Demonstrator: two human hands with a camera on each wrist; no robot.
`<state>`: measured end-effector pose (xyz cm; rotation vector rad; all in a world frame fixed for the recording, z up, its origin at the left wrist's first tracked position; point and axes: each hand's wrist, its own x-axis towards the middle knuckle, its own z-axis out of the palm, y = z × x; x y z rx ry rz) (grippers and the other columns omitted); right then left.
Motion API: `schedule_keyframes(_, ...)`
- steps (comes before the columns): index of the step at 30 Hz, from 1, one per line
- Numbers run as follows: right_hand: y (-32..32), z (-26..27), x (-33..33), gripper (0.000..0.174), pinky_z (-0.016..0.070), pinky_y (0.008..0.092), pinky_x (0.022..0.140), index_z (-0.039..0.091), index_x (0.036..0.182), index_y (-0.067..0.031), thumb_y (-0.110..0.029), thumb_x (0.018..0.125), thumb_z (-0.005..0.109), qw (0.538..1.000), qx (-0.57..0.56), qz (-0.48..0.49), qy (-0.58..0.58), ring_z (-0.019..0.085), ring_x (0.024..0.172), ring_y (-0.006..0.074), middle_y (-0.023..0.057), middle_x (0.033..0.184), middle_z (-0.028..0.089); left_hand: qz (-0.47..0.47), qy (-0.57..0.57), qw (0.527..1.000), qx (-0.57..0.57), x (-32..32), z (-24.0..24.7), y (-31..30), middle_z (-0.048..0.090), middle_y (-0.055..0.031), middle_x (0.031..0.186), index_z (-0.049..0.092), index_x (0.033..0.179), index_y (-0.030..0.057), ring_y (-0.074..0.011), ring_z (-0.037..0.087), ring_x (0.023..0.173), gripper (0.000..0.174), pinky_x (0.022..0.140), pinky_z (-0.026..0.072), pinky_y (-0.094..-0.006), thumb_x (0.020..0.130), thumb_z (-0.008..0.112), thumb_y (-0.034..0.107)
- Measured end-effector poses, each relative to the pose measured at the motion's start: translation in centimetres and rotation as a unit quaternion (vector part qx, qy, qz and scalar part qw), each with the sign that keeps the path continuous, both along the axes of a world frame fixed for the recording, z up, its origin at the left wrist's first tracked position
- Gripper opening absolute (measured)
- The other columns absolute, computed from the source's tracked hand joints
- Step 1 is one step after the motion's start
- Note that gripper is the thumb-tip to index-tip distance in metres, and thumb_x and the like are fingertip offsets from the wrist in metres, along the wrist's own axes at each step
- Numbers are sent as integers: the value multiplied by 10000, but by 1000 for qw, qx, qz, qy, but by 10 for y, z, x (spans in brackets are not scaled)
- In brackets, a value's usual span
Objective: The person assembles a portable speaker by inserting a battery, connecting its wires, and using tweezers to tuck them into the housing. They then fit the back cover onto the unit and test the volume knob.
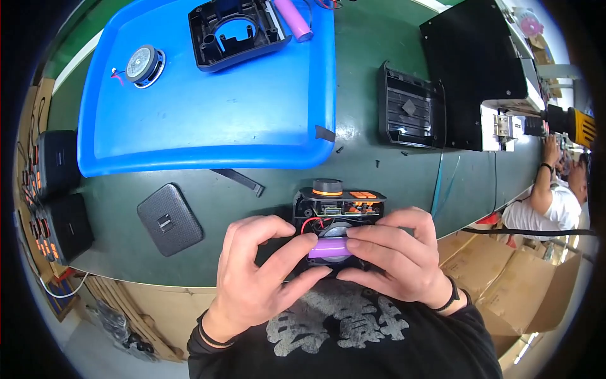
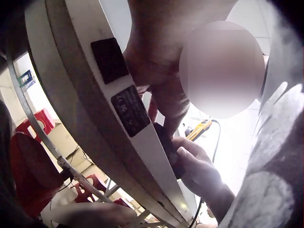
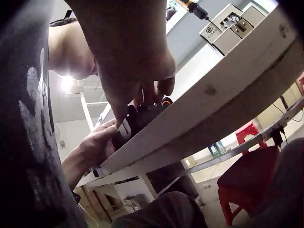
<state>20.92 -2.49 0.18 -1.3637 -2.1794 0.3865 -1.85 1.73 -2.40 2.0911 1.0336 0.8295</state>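
Note:
A purple cylindrical battery (image 1: pixel 329 248) lies across the opened back of a black speaker housing (image 1: pixel 305 207) at the table's near edge. My left hand (image 1: pixel 252 271) pinches the battery's left end with its fingertips, thumb low by the housing. At the other end, fingers of my right hand (image 1: pixel 404 252) hold it from above. The housing has a round knob (image 1: pixel 327 186) and orange buttons (image 1: pixel 363 194) along its far side. Red wires (image 1: pixel 307 223) curl inside beside a silver round speaker back (image 1: pixel 337 230). Both wrist views show the housing darkly, partly hidden by fingers.
A blue tray (image 1: pixel 208 158) holds a loose speaker driver (image 1: pixel 142 65), a black frame (image 1: pixel 243 60) and another purple battery (image 1: pixel 294 20). A black grille panel (image 1: pixel 170 219) lies left, a black cover (image 1: pixel 411 107) right. Finished-looking speakers (image 1: pixel 63 227) stand far left; another person (image 1: pixel 536 208) sits right.

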Motion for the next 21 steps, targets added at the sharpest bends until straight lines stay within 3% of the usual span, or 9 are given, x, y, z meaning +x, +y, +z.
schedule_keyframes(8,-4,-11,3,443,491,357,768,732,1019,-61,-287,656,847,999,21,-4,40,589,921,228,47,1088,694,-16,16,999,43,0,-3,2,558,-91,1040,670,1083,78,-254,566,905,612,763,482,-370,554,940,226)
schedule_keyframes(12,-8,-11,4,460,497,360,788,728,983,-66,-337,638,864,994,62,-28,82,592,938,246,70,1101,680,-23,41,995,86,-1,0,3,564,-95,1060,638,1116,81,-273,567,927,673,809,464,-403,579,930,362)
schedule_keyframes(16,-8,-4,7,465,496,365,790,725,970,-72,-406,666,841,996,62,-37,44,585,956,265,92,1124,668,-28,93,985,144,-3,1,2,568,-102,1092,631,1117,81,-287,566,950,700,845,449,-433,616,888,499)
schedule_keyframes(21,-2,0,-1,461,489,381,844,725,975,-70,-435,705,802,995,75,-69,-11,588,995,286,123,1184,654,-2,86,986,140,-3,0,4,581,-110,1065,629,1116,59,-298,568,944,708,840,451,-426,652,856,543)
